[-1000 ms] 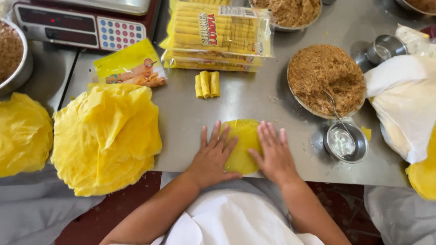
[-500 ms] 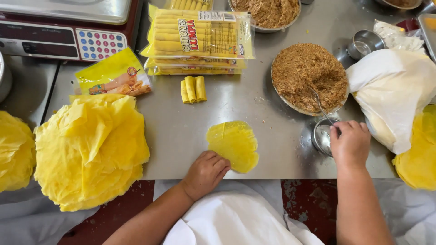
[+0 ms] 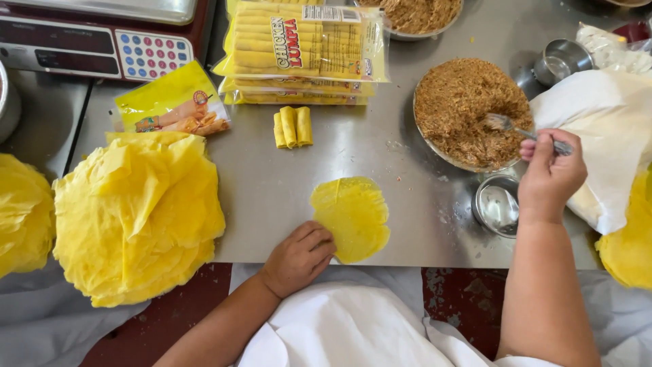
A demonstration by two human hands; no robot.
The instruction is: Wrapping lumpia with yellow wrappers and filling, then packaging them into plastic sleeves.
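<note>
A round yellow wrapper [image 3: 353, 216] lies flat near the front edge of the steel table [image 3: 285, 183]. My left hand [image 3: 299, 257] rests at the wrapper's lower left edge, fingers curled and touching it. My right hand [image 3: 549, 175] grips the handle of a metal spoon [image 3: 506, 124], whose bowl sits in the brown shredded filling of a large round metal bowl [image 3: 472, 112]. Three rolled yellow pieces [image 3: 293, 126] lie side by side behind the wrapper.
A thick stack of yellow wrappers [image 3: 136, 214] sits at left, another [image 3: 24, 214] farther left. Sealed packs of rolls [image 3: 302, 51] and a weighing scale [image 3: 95, 47] stand behind. A small steel cup [image 3: 496, 206] is by my right wrist. White cloth [image 3: 608, 143] lies at right.
Both hands left the flattened wrapper. My left hand settled at its lower left edge. My right hand moved right, past the small cup, and took hold of the spoon in the filling.
</note>
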